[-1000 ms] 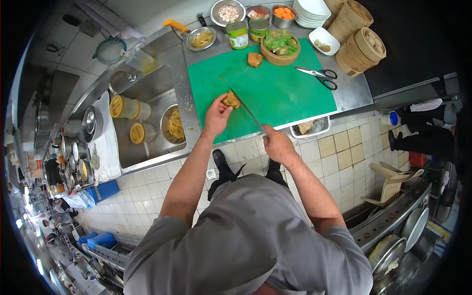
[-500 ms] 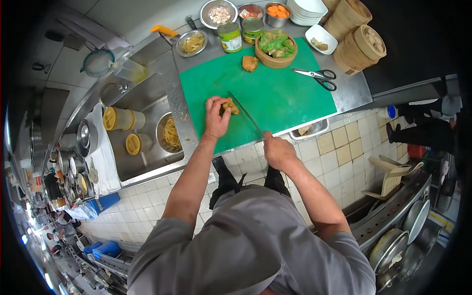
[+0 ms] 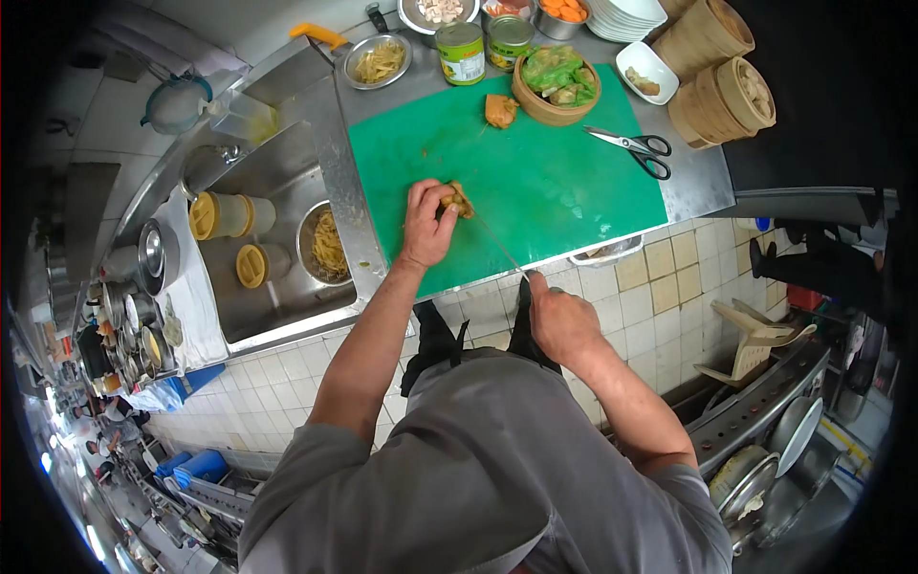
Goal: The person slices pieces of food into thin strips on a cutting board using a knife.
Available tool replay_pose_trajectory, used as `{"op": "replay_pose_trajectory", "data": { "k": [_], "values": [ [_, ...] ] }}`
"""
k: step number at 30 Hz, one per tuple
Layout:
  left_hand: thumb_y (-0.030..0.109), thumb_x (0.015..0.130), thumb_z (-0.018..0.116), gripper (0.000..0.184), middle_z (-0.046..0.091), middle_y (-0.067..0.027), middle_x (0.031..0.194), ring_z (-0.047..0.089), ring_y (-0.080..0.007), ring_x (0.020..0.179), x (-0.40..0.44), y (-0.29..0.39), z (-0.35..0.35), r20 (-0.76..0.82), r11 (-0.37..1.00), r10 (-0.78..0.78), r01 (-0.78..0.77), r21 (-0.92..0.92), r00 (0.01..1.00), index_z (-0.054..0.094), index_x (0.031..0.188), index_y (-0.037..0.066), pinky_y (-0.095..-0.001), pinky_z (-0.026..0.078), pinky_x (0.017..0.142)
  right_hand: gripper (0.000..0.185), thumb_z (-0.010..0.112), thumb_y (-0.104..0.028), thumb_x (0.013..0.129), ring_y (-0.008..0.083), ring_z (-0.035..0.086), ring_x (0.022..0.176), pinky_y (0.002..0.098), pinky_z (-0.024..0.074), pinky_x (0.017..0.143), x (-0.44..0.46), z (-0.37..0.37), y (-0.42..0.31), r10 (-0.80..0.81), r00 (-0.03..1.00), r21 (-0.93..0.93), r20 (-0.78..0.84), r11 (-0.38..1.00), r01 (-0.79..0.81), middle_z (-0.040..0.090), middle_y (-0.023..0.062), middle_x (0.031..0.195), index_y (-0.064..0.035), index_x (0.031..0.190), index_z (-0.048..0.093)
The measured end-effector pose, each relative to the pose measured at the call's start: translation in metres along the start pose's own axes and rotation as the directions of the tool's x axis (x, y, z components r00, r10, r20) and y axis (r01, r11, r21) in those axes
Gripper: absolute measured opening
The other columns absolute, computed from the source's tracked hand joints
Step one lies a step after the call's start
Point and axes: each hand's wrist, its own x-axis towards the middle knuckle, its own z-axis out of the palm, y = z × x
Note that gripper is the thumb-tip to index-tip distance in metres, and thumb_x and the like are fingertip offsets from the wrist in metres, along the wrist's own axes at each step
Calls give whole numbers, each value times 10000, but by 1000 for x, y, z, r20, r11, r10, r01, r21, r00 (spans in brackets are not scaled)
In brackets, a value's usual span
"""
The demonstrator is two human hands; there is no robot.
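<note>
On the left part of the green cutting board (image 3: 535, 182), my left hand (image 3: 427, 225) has its fingers around a brown piece of food (image 3: 459, 200). My right hand (image 3: 564, 325) grips the handle of a knife (image 3: 501, 245) at the board's front edge. The thin blade points up and left, its tip at or close to the food; exact contact cannot be made out. Farther back on the board lies another brown piece (image 3: 500, 111), beside a bamboo steamer (image 3: 548, 111) with green leaves. Black-handled scissors (image 3: 633, 147) rest at the right.
Left of the board is a sink (image 3: 287, 320) with yellow-lidded containers (image 3: 252, 265) and a bowl of shreds (image 3: 328, 244). Cans (image 3: 461, 55), bowls, white plates (image 3: 623, 17) and stacked steamers (image 3: 712, 105) line the back. A person in dark clothes (image 3: 822, 273) stands far right.
My right hand has moved slightly right and toward my body, drawing the knife back from the food. My left fingers have shifted and curl more over the piece. The camera view has shifted too.
</note>
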Motion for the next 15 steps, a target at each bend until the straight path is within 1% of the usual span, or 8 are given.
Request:
{"op": "replay_pose_trajectory", "data": {
  "k": [2, 4, 5, 7, 8, 10, 13, 15],
  "values": [
    [68, 919, 719, 293, 580, -171, 1243, 584, -376, 1163, 0, 1, -1, -1, 1000, 9, -9, 5, 1000, 653, 1204, 39, -458, 502, 1015, 265, 540, -115, 1018, 485, 740, 821, 612, 575, 736, 11, 2, 0, 7, 1000, -5, 26, 1000, -7, 745, 261, 848, 2, 1249, 487],
    [59, 914, 721, 298, 583, -171, 1238, 588, -376, 1158, 2, 0, -1, -3, 1000, 23, -23, 11, 1000, 653, 1203, 38, -457, 504, 1014, 280, 553, -118, 1008, 496, 735, 880, 617, 567, 785, 38, 11, 1, -19, 999, 4, 44, 1000, 19, 748, 271, 911, -2, 1248, 469],
    [53, 908, 725, 302, 584, -169, 1235, 588, -376, 1157, 1, 1, -1, -9, 999, 35, -35, 11, 999, 652, 1201, 36, -458, 503, 1016, 280, 553, -118, 1008, 496, 735, 880, 617, 567, 785, 53, 15, -2, -18, 999, 3, 48, 1000, 18, 748, 271, 911, -2, 1248, 469],
    [47, 902, 729, 307, 586, -168, 1233, 589, -375, 1157, 1, 1, 0, -16, 999, 48, -48, 7, 999, 652, 1200, 34, -459, 503, 1018, 286, 543, -114, 1003, 505, 727, 909, 622, 558, 814, 75, 17, -8, -27, 999, 39, -21, 999, 28, 746, 279, 942, -3, 1255, 465],
    [42, 899, 730, 308, 586, -169, 1234, 590, -376, 1156, 0, 0, -1, -13, 999, 42, -42, 5, 999, 651, 1198, 32, -460, 503, 1020, 286, 543, -114, 1003, 505, 727, 909, 622, 558, 814, 71, 17, -8, -24, 1000, 37, -20, 999, 25, 746, 279, 942, -3, 1255, 465],
    [36, 897, 730, 310, 586, -169, 1235, 591, -376, 1156, 2, 0, -1, -14, 999, 38, -38, 2, 999, 650, 1196, 30, -462, 503, 1023, 274, 504, -66, 998, 496, 751, 940, 602, 584, 833, 55, 8, -11, 5, 998, 6, 63, 1000, -6, 756, 292, 966, -16, 1266, 481],
    [27, 896, 725, 308, 586, -172, 1238, 591, -380, 1157, 0, 2, -1, -21, 1000, 3, -3, -13, 1000, 647, 1194, 27, -464, 503, 1025, 279, 498, -63, 998, 498, 752, 936, 598, 586, 829, 20, 13, 2, 58, 993, -6, 99, 998, -57, 756, 296, 1011, -25, 1273, 479],
    [26, 899, 722, 308, 584, -177, 1239, 591, -382, 1155, 1, 3, -1, -32, 999, 39, -39, 6, 999, 644, 1197, 25, -465, 505, 1024, 267, 496, -78, 1005, 512, 737, 939, 609, 572, 832, 29, 18, 2, 49, 993, 11, 103, 999, -51, 750, 300, 1000, -17, 1263, 466]
  ]
}}
